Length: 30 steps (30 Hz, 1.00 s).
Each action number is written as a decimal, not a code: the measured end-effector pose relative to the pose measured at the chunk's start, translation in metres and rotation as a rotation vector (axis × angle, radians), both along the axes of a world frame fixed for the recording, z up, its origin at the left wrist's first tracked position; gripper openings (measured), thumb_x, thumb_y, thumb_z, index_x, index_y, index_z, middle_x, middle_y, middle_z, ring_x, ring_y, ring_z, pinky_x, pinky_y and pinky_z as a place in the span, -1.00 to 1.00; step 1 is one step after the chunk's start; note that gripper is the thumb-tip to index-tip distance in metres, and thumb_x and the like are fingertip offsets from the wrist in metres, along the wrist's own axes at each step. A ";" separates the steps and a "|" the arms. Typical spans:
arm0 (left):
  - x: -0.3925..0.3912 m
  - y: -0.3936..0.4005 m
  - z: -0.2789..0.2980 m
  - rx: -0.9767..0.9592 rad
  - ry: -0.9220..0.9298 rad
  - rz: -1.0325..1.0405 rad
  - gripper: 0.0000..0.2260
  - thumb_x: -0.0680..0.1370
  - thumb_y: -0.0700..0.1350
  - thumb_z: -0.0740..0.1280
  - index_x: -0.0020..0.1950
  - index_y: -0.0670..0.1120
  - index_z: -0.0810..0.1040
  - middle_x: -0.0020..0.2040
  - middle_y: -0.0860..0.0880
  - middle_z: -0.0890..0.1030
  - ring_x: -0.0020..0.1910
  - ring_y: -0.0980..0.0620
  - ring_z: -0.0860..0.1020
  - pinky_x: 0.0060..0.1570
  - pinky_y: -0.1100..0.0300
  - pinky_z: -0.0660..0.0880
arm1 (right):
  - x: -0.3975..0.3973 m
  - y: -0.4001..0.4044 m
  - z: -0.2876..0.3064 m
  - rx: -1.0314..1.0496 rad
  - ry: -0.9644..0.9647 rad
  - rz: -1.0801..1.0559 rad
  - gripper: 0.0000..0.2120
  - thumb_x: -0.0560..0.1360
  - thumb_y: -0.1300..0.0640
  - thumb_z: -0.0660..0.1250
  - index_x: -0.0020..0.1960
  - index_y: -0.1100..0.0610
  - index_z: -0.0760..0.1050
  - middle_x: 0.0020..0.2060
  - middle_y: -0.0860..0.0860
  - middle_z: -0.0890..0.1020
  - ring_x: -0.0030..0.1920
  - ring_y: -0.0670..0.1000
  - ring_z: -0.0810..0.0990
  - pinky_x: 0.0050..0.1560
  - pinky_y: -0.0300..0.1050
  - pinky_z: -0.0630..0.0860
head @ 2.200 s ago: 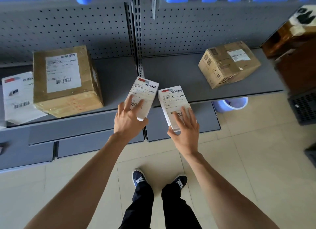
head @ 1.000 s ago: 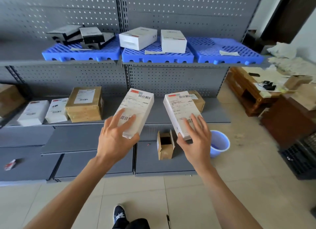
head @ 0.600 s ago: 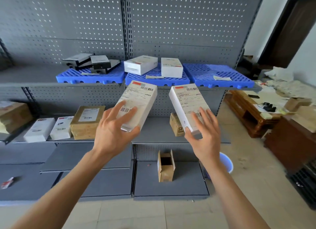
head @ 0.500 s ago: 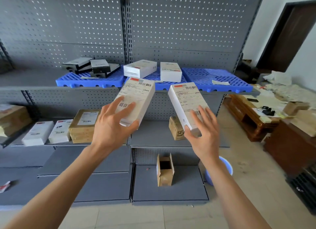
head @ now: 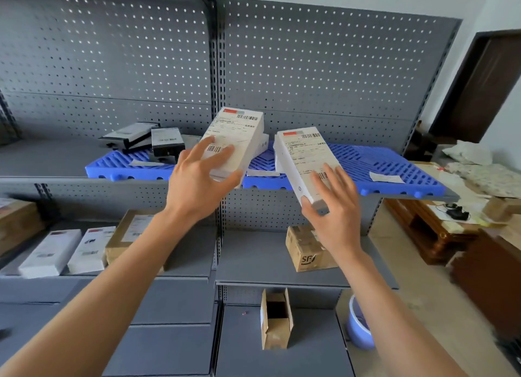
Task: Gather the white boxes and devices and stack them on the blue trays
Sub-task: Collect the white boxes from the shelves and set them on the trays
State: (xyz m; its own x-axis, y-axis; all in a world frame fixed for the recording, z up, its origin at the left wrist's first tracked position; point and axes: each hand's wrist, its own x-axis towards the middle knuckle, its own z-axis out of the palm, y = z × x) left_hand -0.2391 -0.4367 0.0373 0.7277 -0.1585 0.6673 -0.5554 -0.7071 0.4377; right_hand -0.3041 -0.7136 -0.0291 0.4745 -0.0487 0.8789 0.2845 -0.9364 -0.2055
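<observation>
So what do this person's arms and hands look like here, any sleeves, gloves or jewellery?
Both arms are bare as far as the bottom edge of the picture: no sleeve shows. The left hand and right hand wear no gloves, and I can see no rings, watch or wristband. Nails look short and plain.

Your forearms are bare to the frame edge, no sleeve showing. Your left hand [head: 194, 185] and right hand [head: 335, 221] wear no gloves, rings, watch or bands; the nails are cut short.
</observation>
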 end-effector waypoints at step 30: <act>0.120 -0.057 0.027 0.139 0.230 0.208 -0.34 0.50 0.44 0.26 0.52 0.15 0.40 0.55 0.07 0.34 0.48 -0.12 0.32 0.23 -0.12 0.51 | 0.127 -0.014 0.056 0.014 0.293 0.011 -0.51 0.57 -0.21 0.26 0.41 0.00 0.46 0.48 -0.05 0.39 0.50 0.04 0.24 0.26 0.26 0.37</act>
